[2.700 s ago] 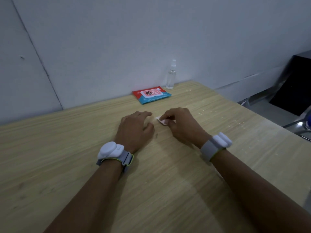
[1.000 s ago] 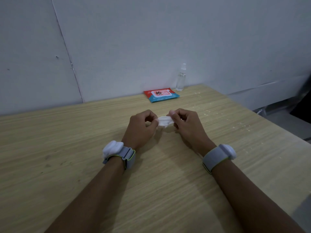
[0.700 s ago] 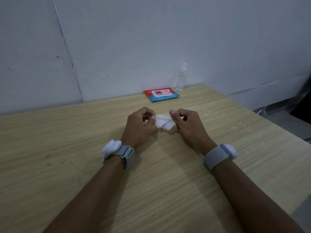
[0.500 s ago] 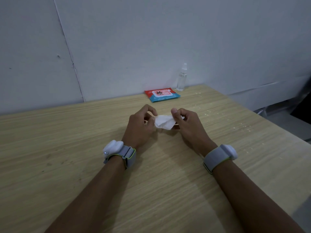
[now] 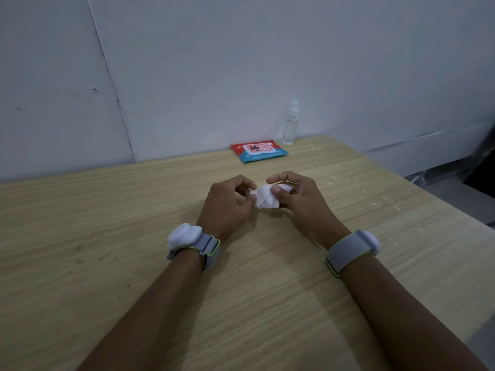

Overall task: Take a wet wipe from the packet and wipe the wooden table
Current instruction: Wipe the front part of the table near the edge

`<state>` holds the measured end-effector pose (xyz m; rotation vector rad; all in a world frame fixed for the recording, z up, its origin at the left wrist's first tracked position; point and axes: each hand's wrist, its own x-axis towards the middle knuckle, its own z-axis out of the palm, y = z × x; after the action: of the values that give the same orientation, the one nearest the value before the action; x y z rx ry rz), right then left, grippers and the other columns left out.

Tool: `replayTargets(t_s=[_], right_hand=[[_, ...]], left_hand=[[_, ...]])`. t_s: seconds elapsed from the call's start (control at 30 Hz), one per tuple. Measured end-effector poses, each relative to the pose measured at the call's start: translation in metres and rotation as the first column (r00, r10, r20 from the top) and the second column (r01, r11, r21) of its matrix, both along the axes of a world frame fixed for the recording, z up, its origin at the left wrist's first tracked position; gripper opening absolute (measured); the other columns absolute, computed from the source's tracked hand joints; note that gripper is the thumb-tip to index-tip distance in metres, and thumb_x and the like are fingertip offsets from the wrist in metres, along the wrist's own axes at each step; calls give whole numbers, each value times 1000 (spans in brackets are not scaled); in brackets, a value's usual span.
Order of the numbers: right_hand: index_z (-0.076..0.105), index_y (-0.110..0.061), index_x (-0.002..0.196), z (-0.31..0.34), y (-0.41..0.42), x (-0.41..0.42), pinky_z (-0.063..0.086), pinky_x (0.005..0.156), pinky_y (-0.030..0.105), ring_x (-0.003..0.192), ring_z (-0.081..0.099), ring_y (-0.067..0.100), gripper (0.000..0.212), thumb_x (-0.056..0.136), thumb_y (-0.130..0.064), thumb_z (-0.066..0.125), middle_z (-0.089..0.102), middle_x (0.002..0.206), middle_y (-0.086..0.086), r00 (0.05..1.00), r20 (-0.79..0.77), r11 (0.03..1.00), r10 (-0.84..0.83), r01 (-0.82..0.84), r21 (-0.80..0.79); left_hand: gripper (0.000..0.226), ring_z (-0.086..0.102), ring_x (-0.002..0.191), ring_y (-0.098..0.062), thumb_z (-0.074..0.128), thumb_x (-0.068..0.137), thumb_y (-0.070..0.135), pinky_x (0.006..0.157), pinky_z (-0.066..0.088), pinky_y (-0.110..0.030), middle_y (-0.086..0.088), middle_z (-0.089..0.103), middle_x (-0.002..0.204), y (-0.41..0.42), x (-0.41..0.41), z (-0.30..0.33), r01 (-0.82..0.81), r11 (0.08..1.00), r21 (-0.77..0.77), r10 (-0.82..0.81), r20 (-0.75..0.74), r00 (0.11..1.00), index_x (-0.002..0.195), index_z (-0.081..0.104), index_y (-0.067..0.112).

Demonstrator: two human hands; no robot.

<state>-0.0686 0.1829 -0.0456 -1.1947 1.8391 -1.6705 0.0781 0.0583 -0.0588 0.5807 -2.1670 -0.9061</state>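
Note:
A crumpled white wet wipe [image 5: 266, 197] is held just above the middle of the wooden table [image 5: 107, 236]. My left hand [image 5: 227, 206] pinches its left edge with thumb and fingertips. My right hand [image 5: 300, 199] grips its right side, thumb in front and fingers curled over the top. The red and blue wipe packet [image 5: 259, 151] lies flat by the wall at the table's far edge, well beyond both hands, with its flap shut.
A small clear spray bottle [image 5: 290, 124] stands against the wall just right of the packet. Pale specks are scattered over the table's right part [image 5: 388, 202]. The table's right edge drops off to a grey floor.
The wipe was a small folded piece on the table; both hands have lifted it and pulled it open. Since half a second ago it has bunched more between the fingers.

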Motion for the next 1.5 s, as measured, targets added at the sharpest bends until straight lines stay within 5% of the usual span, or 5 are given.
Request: replayTargets(t_s=[0.27, 0.53, 0.9, 1.23, 1.5], right_hand=[[79, -18, 110, -1, 2, 2, 60, 94, 40, 103, 73, 17, 16, 97, -18, 70, 79, 104, 0, 997, -11, 995, 80, -79, 61], [80, -17, 103, -1, 2, 1, 59, 89, 29, 97, 72, 13, 11, 96, -21, 72, 78, 97, -2, 994, -102, 994, 47, -37, 99], [78, -19, 114, 10, 26, -21, 50, 85, 9, 100, 67, 0, 20, 97, -16, 68, 75, 110, -6, 902, -343, 937, -263, 323, 131], [74, -34, 112, 3, 118, 2, 54, 81, 12, 97, 67, -2, 20, 93, -33, 77, 70, 103, -20, 833, -553, 949, -13, 185, 257], [76, -14, 105, 0, 121, 21, 56, 87, 24, 97, 66, 2, 16, 93, -6, 70, 70, 108, -8, 740, -672, 963, 38, 152, 222]], left_hand=[[20, 65, 70, -8, 76, 85, 38, 66, 55, -35, 9, 69, 78, 3, 4, 3, -3, 1000, -26, 2, -24, 1000, 96, 63, 28], [27, 64, 73, -4, 75, 84, 51, 64, 55, -29, 12, 66, 79, 0, 2, -1, -44, 994, -97, 47, 35, 998, 96, 61, 32], [10, 55, 83, -15, 60, 94, 27, 80, 48, -40, 5, 62, 85, 5, -1, 0, 49, 953, -298, 16, 212, 977, 92, 69, 22], [14, 60, 89, -20, 61, 92, 21, 80, 50, -40, 1, 66, 95, 10, -4, 4, 7, 961, -276, 69, 265, 962, 93, 74, 19], [18, 60, 96, -24, 55, 92, 21, 87, 47, -40, 0, 64, 105, 47, -27, 5, -41, 962, -271, 130, 317, 939, 99, 72, 22]])
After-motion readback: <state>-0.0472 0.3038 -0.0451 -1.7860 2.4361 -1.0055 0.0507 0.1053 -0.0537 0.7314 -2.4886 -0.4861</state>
